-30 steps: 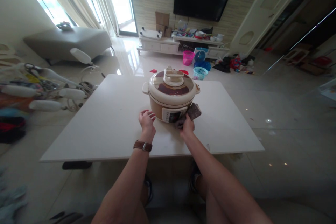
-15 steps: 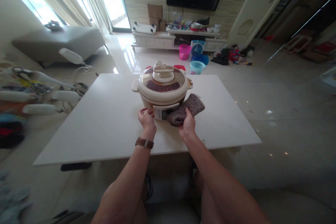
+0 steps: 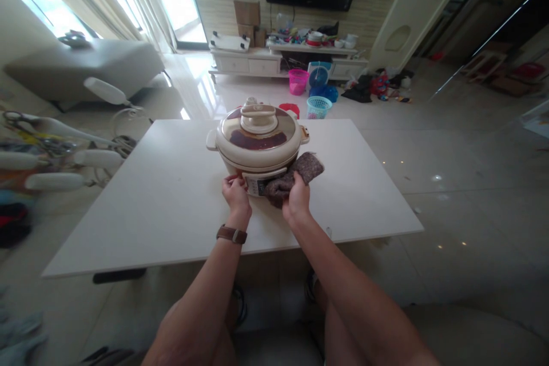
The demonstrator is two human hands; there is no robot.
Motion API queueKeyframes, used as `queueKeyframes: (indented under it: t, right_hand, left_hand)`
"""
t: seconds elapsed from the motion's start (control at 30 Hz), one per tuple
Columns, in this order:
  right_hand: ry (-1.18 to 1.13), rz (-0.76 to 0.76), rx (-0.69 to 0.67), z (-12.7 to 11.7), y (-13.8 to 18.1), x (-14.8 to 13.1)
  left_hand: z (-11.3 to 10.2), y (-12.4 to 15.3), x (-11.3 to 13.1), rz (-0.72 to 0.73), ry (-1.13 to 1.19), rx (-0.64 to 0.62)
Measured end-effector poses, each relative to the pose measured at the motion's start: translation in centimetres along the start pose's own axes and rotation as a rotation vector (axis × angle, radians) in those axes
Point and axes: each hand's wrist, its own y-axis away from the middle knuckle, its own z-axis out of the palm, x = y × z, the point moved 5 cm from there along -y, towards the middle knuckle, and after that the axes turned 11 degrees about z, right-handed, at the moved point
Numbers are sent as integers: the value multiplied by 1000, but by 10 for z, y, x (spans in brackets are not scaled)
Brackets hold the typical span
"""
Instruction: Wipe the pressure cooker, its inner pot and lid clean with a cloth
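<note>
A cream electric cooker (image 3: 256, 143) with a brown-patterned lid stands in the middle of a white table (image 3: 171, 194). My left hand (image 3: 235, 194) rests against the cooker's lower front left, fingers curled on its base. My right hand (image 3: 295, 201) is closed on a dark brown cloth (image 3: 295, 174), which is pressed against the cooker's front right side beside the control panel. A brown watch strap sits on my left wrist.
A clothes rack with white bars (image 3: 55, 154) stands left of the table. Pink and blue baskets (image 3: 309, 86) lie on the floor beyond it, before a cluttered TV cabinet (image 3: 283, 57). A grey sofa (image 3: 86, 66) is at far left. My knees are under the table's near edge.
My left hand has moved from the table onto the cooker's front base. The cloth in my right hand has shifted along the cooker's front right side. The view has drifted.
</note>
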Motion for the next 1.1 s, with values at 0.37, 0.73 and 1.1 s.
queueKeyframes:
  t: [0.37, 0.73, 1.1]
  right_hand:
    - [378, -291, 22, -1, -41, -26]
    - [44, -18, 85, -20, -109, -47]
    - [425, -299, -44, 65, -142, -142]
  left_hand:
    - [-5, 0, -2, 210, -101, -51]
    - [5, 44, 0, 312, -229, -94]
    - [4, 99, -5, 275, -298, -256]
